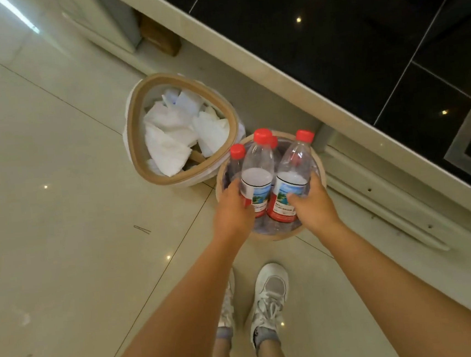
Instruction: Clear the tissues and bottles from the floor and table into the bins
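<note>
Over the round bin's rim (pixel 321 167), both hands' fingers clamp bottles: left hand (pixel 231 210), right hand (pixel 313 204).

There is one view only, from a camera on the person's head. It looks steeply down and a little forward, so the floor (pixel 57 195) fills most of the picture and the person's own shoes (pixel 269 299) stand near the lower edge. The wide lens bends straight lines. The table (pixel 260 60) edge crosses the upper right.
</note>
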Motion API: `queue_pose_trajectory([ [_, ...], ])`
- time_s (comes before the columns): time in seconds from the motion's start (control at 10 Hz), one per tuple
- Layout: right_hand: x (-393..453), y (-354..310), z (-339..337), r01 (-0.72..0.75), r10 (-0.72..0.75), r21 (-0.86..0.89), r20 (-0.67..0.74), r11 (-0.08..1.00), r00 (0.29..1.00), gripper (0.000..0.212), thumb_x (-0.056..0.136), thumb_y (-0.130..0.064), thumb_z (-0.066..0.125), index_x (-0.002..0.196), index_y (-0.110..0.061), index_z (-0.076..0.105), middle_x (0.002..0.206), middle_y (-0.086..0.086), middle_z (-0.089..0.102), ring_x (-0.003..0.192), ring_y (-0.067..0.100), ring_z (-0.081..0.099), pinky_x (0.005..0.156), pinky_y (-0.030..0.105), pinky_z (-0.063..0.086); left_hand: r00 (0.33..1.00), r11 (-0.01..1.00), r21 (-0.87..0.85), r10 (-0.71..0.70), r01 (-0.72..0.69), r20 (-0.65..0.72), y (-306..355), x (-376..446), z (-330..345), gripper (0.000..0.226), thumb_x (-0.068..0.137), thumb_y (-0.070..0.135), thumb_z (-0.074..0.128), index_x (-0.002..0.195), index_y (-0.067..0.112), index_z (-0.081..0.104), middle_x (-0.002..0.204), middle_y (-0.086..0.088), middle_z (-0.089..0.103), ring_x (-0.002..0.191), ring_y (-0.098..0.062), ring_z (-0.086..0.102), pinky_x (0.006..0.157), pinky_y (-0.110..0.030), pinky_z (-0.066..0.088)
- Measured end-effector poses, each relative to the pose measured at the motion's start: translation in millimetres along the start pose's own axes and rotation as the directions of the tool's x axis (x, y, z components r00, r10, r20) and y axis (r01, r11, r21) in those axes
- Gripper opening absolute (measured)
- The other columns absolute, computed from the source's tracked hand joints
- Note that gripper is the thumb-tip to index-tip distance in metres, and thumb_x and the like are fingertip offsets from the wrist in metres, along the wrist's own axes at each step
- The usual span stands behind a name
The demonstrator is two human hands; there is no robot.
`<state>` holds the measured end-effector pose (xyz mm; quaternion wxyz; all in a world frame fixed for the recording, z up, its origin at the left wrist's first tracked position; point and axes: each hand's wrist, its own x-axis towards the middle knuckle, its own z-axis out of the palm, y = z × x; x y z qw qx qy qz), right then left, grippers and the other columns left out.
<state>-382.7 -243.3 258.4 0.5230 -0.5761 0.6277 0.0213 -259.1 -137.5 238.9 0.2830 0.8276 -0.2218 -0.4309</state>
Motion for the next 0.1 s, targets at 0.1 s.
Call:
queue_pose_trajectory([
  [0.1,-9.7,0.9,-2.2,0.052,-0.051,0.019,-0.018,0.998,0.999,0.057,0.083,-0.011,0.062,0.134,-0.027,0.043,0.128,0.004,0.058,0.111,0.025,0.059,0.094,0.048,0.049,0.999,0.990,-0.131,-0.050,0.052,0.016,6.5,-4.6,-3.5,0.040,0.086,0.012,0.056,0.124,0.024,0.052,0.128,0.006,0.054,0.107,-0.019,0.059,0.088,-0.045,0.054],
])
